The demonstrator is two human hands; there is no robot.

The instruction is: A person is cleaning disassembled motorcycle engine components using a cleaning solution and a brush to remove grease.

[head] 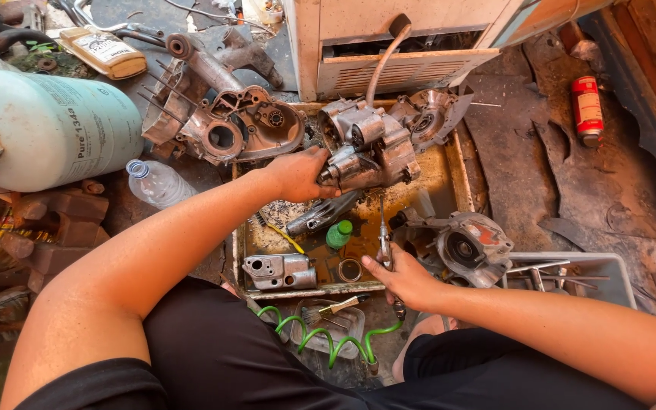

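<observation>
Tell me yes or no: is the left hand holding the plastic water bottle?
No, the left hand grips the engine casing; the water bottle lies apart.

engine case [370,148] in tray [457,171], cylinder [55,129] left

Left hand [298,173] grips the engine case [370,148] over the oily tray [455,171]; right hand [404,279] holds an air tool [385,243] upright beside it.

A repair workshop: engine cases [225,125], a gas cylinder [55,125] and an oily metal tray [457,171] crowd the floor.
</observation>
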